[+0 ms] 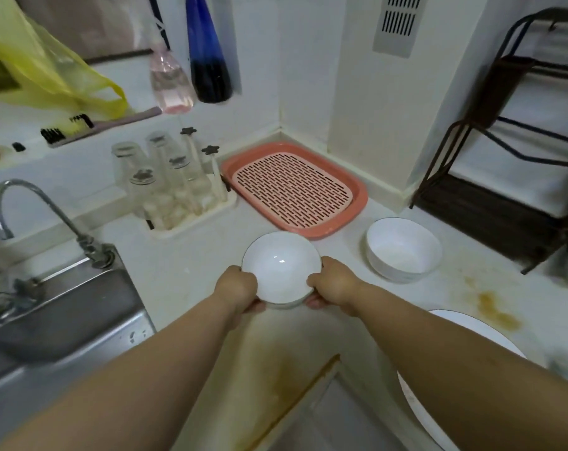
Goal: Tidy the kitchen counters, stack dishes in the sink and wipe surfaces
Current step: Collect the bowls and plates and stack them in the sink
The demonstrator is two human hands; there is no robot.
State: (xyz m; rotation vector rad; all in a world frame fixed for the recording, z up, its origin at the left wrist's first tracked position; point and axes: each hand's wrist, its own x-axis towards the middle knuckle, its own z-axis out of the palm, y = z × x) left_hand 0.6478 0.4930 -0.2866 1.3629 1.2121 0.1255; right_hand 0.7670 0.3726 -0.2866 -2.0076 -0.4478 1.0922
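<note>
A small white bowl (281, 268) is held above the white counter (178, 275) between both hands. My left hand (237, 289) grips its left rim, fingers curled underneath. My right hand (333, 284) grips the right rim the same way. A second, larger white bowl (403, 249) stands on the counter to the right. A white plate (471, 333) lies at the near right, partly hidden by my right forearm. The steel sink (64, 307) with its curved tap (22, 203) is at the left.
A pink slotted drain tray (294, 188) sits in the corner behind the bowl. Left of it stands a rack of upturned glasses (165, 187). A dark metal shelf (510, 157) stands at right. Brown stains (494, 309) mark the counter. Bottles and a yellow bag hang on the wall.
</note>
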